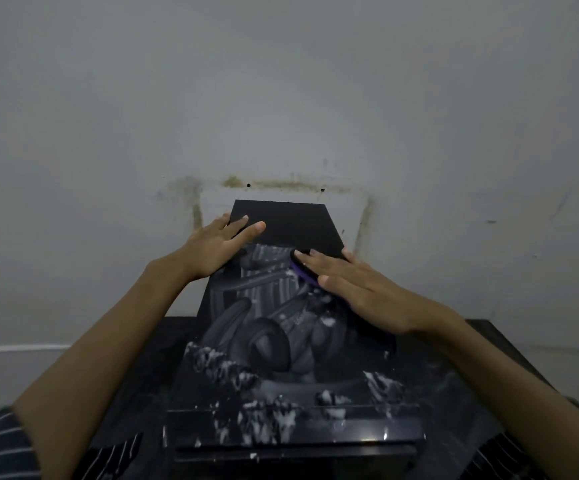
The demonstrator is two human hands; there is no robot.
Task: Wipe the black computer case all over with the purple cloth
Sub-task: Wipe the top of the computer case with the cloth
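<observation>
The black, box-shaped computer case (291, 223) lies flat on a dark table (478, 355), its long top panel running from the near edge away to the stained grey wall (281, 98). A grey printed picture covers most of that panel. The left hand (218, 247) rests flat with its fingers spread on the case's far left edge, seemingly to steady it. The right hand (357, 289) presses down with straight fingers, close together, on the folded purple cloth (303, 273), right of the panel's middle.

The job looks only partly done: the plain far strip seems clean, while whitish flecks dot the near part of the panel and the near face. Whether the sides have been wiped cannot be told.

The cloth sits just beside the right edge, so a stroke that way soon runs off. Leftward and nearward the panel lies open. The far end stands near the wall, leaving little room there, and bare table shows on both sides
</observation>
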